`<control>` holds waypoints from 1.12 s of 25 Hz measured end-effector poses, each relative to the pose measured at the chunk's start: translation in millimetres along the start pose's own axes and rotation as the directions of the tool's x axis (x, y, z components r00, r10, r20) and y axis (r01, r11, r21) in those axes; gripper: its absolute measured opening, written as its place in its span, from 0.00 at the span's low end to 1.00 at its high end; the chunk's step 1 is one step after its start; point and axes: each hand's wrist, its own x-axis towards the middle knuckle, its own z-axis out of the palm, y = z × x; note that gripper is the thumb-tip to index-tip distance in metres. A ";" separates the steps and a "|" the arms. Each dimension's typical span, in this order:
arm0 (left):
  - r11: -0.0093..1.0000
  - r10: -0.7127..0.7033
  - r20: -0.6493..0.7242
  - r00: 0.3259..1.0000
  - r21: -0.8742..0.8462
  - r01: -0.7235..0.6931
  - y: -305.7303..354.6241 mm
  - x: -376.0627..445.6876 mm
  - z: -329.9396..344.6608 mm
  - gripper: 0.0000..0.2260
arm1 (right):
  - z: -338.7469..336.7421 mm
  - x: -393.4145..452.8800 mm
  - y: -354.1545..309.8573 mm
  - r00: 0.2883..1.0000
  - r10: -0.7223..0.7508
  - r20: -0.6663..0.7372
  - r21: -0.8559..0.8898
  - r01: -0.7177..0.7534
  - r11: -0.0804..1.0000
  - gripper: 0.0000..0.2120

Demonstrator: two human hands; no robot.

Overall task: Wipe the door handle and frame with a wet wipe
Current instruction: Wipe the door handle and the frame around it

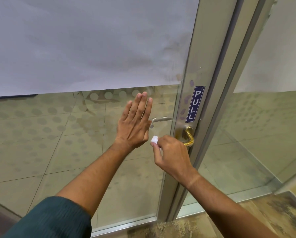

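At the left, a dark green sleeve (52, 219) was pushed up the forearm, probably to keep the cloth clear of the damp work. The left hand (133, 124) was laid flat against the glass door (49, 134), fingers straight and pressed together with the thumb out of sight behind the palm; it looked placed there to steady the leaf so that it would not swing while the handle was rubbed. Just right of it, the right hand (171, 155) pinched a small folded wet wipe (154, 140) between thumb and fingertips, the other fingers curled in, and held the wad against the near end of the brass lever handle (188, 134), most of the lever's grip hidden behind the knuckles. Folding the wipe small likely gave a firm pad for a narrow bar. The handle sat on a brushed aluminium door frame (192, 83), which bore a blue PULL sticker (195, 103) and smudges beside it, so the frame seemed not yet cleaned. The upper glass was frosted, the lower clear with rows of pale dots, and pale floor tiles showed through it. Farther right stood a fixed glass panel (264, 126), and speckled stone flooring (247, 220) lay nearest.
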 end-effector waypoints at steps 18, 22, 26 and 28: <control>0.988 -0.011 -0.116 0.993 0.149 0.029 2.1 1.4 18.1 0.38 | 32.3 -16.8 19.0 0.982 -0.184 -0.036 -0.232 0.171 0.958 0.25; 0.988 -0.011 -0.121 0.993 0.152 0.030 2.4 1.2 18.5 0.39 | 27.2 -24.6 28.3 0.964 -0.254 -0.077 -0.205 0.234 0.950 0.21; 0.988 -0.012 -0.106 0.994 0.152 0.028 2.5 2.6 17.5 0.37 | 19.7 -34.0 45.3 0.959 -0.261 -0.108 -0.164 0.242 0.956 0.21; 0.987 -0.010 -0.097 0.995 0.156 0.025 3.0 2.3 17.1 0.36 | 15.7 -37.4 51.5 0.964 -0.239 -0.119 -0.158 0.220 0.963 0.21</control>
